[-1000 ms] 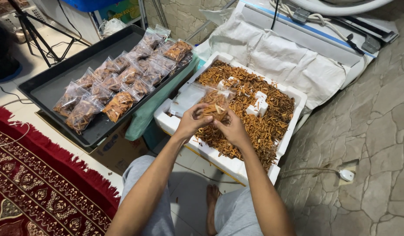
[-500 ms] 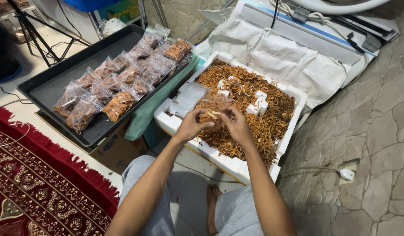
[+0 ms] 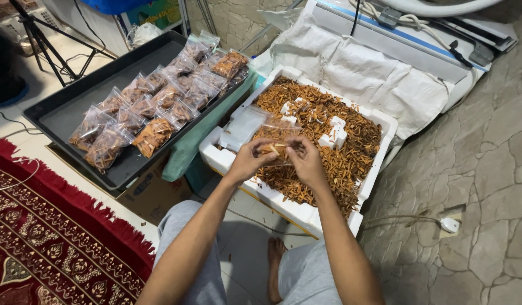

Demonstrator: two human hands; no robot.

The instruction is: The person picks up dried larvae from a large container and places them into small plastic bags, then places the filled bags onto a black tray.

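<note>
Over white foam box (image 3: 227, 155): left hand (image 3: 250, 161), right hand (image 3: 306, 161) pinch clear bag (image 3: 275, 135); black tray (image 3: 69, 113) alongside.

Pretty bright, even indoor light, no hard glare; soft shadow under the legs on the floor (image 3: 255, 237); pic's sharp in the middle, hands slightly soft; wide-angle bend at the edges, esp. top corners.

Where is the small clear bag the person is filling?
In the head view, the small clear bag is centre frame, held between left hand and right hand above the white foam box.
</note>
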